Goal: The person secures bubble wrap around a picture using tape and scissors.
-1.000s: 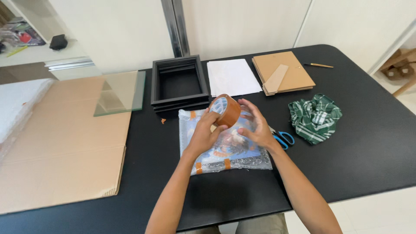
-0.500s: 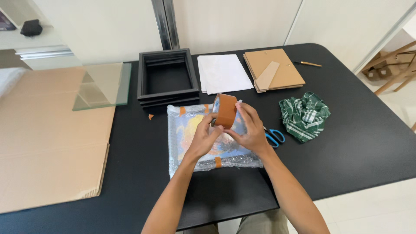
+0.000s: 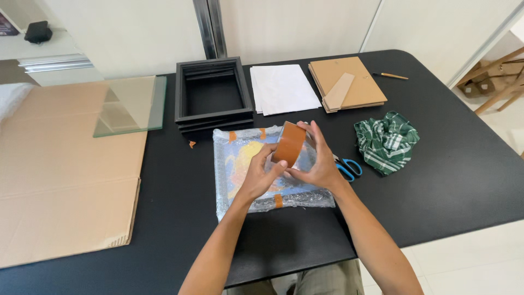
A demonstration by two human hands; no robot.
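Both hands, left hand (image 3: 261,175) and right hand (image 3: 319,164), pinch a brown tape roll (image 3: 289,143) above the bubble-wrapped picture (image 3: 267,169) on the desk (image 3: 447,180); likely finding the tape's end, needing fingernail care.

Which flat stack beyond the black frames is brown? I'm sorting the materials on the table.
The right-hand stack, the brown boards beside the pencil; the white paper sheets lie nearer the frames.

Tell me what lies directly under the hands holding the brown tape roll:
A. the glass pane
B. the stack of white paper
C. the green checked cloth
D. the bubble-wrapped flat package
D: both the left hand and right hand hold the tape roll above the bubble-wrapped package, whose edges carry brown tape strips.
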